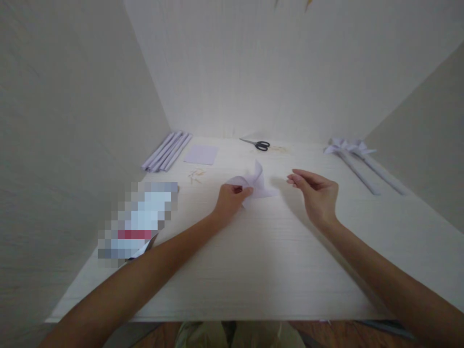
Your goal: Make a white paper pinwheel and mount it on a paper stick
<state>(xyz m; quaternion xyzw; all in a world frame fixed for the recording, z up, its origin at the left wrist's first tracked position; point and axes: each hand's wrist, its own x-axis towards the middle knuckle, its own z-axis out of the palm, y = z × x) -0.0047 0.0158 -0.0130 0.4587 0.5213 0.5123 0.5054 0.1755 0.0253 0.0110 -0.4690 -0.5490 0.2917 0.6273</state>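
Head view, looking down along both forearms onto a pale wooden table [253, 270] boxed in by three light walls. Far left, a pixelated patch hides something lying on the table; whatever print it carries cannot be read. Behind it, a bundle of rolled paper tubes [166, 152] lies with its long axis running away toward the back wall, next to a flat square sheet [201, 154], with a few small sticks or pins [195, 175] scattered nearer.

At centre, the left hand [230, 199] is closed on the lower left corner of a folded paper pinwheel [255, 183], fingers pinching the paper so that one blade stands up off the table. The pinwheel spreads rightward from that grip, toward the right hand [316, 193], which hangs just beside it with fingers loosely curled and apart, holding nothing and touching nothing. So the left hand has it; the right is near but clear of it.

Black-handled scissors [258, 143] rest by the back wall. Far right, two finished pinwheels on paper stems [362, 162] lie diagonally. No brand or legible writing shows anywhere.
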